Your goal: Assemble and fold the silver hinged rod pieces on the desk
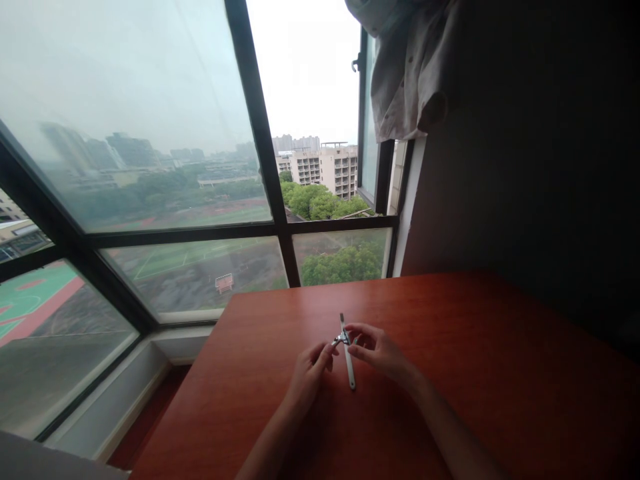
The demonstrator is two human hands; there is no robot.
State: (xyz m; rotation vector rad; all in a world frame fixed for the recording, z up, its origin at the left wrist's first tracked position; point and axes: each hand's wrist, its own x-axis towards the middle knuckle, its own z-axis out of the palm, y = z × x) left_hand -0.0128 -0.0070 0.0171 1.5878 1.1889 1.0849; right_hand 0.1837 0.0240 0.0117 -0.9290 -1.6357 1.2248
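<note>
Over a red-brown wooden table (450, 320) both my hands meet around a slim silver pen-like tool (349, 365) that points away from me. My left hand (309, 377) pinches a small dark metal part at the tool's upper section with thumb and fingertips. My right hand (381, 351) closes its fingers on the same spot from the right side. The tool's lower end hangs free between my wrists, and a small greenish bit shows by my right fingertips. What the small part is I cannot make out.
A large slanted window with dark frames (260, 133) rises beyond the table's far edge, showing buildings and sports fields. A pale shirt (405, 73) hangs at the upper right beside a dark wall (540, 167). A white ledge (130, 400) lies left of the table.
</note>
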